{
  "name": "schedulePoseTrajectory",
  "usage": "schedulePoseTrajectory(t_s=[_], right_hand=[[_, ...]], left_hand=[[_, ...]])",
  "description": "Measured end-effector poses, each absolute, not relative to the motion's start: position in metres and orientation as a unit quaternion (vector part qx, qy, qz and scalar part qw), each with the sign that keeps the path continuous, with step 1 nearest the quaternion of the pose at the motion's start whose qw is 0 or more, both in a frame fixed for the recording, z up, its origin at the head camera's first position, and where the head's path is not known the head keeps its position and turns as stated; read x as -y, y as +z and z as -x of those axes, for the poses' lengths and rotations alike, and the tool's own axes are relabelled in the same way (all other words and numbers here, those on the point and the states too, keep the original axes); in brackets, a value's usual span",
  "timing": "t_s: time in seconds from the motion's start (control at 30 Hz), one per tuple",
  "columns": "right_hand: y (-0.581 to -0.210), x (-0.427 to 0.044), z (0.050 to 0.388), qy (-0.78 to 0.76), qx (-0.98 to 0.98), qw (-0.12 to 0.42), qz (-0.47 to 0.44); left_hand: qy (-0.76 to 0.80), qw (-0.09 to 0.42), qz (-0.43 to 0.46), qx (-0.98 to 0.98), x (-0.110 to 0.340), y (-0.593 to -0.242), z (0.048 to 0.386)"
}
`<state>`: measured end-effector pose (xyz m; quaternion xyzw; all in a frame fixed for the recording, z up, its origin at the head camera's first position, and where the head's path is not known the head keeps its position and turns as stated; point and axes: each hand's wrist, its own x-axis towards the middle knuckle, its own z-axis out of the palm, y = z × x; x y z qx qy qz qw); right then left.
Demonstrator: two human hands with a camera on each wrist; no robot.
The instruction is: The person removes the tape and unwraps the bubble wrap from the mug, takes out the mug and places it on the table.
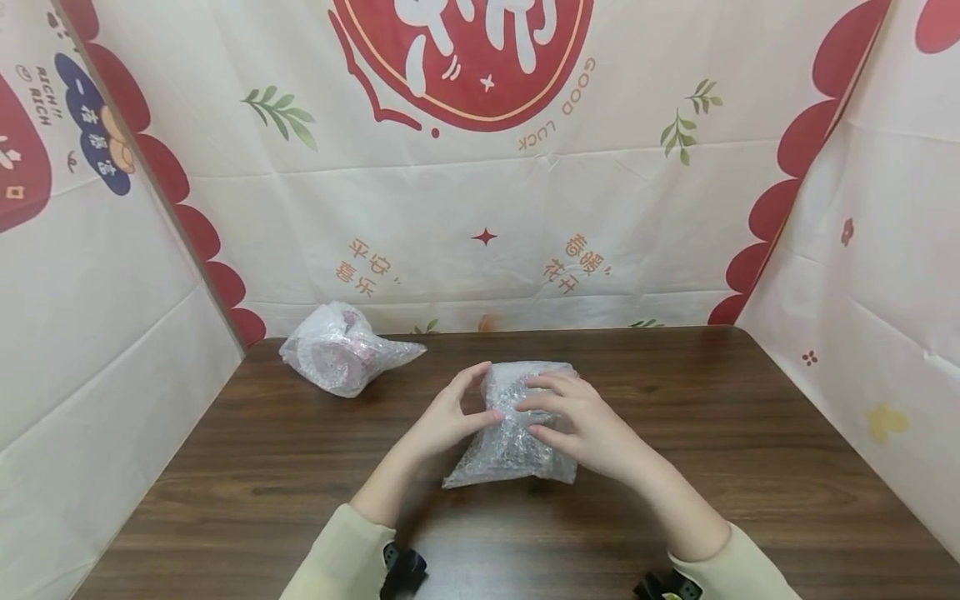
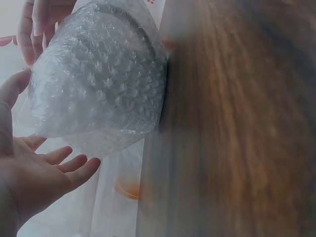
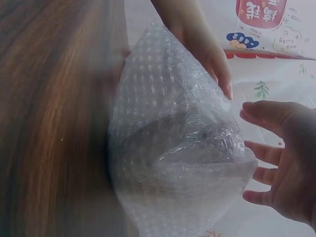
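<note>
A bubble-wrap bag [image 1: 517, 454] stands on the table in front of me, with something round-rimmed inside that shows only dimly through the plastic. At its left edge is my left hand [image 1: 442, 417], thumb and fingers spread apart. My right hand [image 1: 592, 425] lies over the upper right of the bag, its fingers extended and loosely spread. In the left wrist view, the left fingers [image 2: 81, 170] reach along the side of the wrapped bundle [image 2: 103, 74]. The right wrist view has the right hand [image 3: 291, 163] with its fingertips at the bag's surface.
Another bubble-wrapped item [image 1: 341, 354], with pinkish parts showing through, lies at the back left of the brown wooden table [image 1: 675, 400]. Printed cloth walls [image 1: 480, 192] enclose the table at the back and both sides.
</note>
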<state>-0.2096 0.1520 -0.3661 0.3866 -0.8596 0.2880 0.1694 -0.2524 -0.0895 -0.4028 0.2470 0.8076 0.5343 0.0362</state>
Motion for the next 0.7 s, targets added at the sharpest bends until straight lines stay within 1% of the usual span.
schedulePoseTrajectory(t_s=[0.13, 0.4, 0.7], right_hand=[[-0.366, -0.149, 0.214, 0.262, 0.862, 0.17, -0.399], [-0.368, -0.148, 0.217, 0.229, 0.86, 0.183, -0.418], [-0.372, -0.15, 0.217, 0.23, 0.864, 0.172, -0.413]], left_hand=[[0.543, 0.055, -0.244, -0.802, 0.088, -0.404, 0.256], [0.563, 0.055, -0.246, -0.787, 0.088, -0.41, 0.257], [0.568, 0.059, -0.25, -0.782, 0.088, -0.414, 0.258]])
